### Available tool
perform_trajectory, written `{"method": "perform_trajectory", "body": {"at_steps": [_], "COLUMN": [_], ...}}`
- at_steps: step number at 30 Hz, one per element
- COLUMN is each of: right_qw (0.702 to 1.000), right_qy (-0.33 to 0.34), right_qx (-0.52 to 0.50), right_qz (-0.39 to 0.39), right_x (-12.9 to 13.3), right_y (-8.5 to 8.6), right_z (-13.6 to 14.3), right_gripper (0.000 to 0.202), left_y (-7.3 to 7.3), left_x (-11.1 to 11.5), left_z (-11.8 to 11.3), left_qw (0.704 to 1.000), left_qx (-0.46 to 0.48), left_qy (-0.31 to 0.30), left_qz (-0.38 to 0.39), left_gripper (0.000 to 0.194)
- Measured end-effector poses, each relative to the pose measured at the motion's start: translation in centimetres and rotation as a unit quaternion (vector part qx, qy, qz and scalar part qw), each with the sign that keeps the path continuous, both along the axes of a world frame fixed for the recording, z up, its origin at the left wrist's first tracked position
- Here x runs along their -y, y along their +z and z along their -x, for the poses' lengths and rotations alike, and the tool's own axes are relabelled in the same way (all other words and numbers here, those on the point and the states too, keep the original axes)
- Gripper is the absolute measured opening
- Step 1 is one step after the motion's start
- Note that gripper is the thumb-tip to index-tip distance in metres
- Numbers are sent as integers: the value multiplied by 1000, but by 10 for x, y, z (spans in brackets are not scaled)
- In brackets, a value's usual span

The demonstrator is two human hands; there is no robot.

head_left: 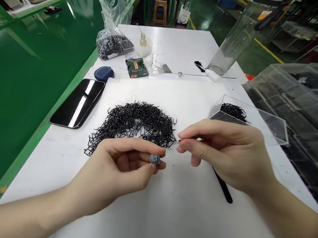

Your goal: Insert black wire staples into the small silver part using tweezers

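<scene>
left hand (115, 172), pinched grey part (154, 159), black pins (139, 112) beyond

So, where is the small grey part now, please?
In the head view, the small grey part is below centre, in the left grip, left of the right grip.

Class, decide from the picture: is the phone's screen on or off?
Apparently off: the phone lies face up and black, showing only bright streaks that look like reflected light.
</scene>
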State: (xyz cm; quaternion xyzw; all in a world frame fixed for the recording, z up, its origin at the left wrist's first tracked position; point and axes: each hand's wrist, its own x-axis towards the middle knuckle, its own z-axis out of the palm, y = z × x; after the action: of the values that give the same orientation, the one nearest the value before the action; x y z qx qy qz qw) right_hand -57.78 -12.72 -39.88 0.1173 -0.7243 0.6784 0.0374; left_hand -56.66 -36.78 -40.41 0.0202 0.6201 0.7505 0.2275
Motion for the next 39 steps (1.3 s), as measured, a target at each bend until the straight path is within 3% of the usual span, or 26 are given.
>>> {"method": "perform_trajectory", "body": {"at_steps": [4,8,13,17,21,27,32,39], "right_qw": [1000,997,989,992,993,993,986,981], "right_qy": [19,33,2,-3,-64,-50,-91,-85], "right_qx": [-10,-54,-107,-99,-75,-82,-94,-125], "right_qz": [-14,-52,-98,-77,-65,-75,-103,-122], "right_x": [0,-4,-2,6,11,15,16,15], "right_y": [2,1,4,2,-2,1,-1,-4], "right_z": [-4,-6,-11,-22,-30,-29,-32,-31], "right_gripper": [30,32,35,45,52,50,48,48], "left_y": [-1,1,-1,-4,-6,-6,-3,-2], "left_x": [1,-1,-1,0,0,1,0,-1], "left_z": [1,3,2,1,1,1,2,2], "left_qw": [999,998,993,992,994,993,990,989], "left_qx": [31,47,85,85,75,79,91,97], "left_qy": [-22,5,12,3,4,1,-8,0], "left_qz": [-34,-47,-79,-93,-85,-86,-108,-108], "left_gripper": [41,45,28,24,22,20,26,23]}}
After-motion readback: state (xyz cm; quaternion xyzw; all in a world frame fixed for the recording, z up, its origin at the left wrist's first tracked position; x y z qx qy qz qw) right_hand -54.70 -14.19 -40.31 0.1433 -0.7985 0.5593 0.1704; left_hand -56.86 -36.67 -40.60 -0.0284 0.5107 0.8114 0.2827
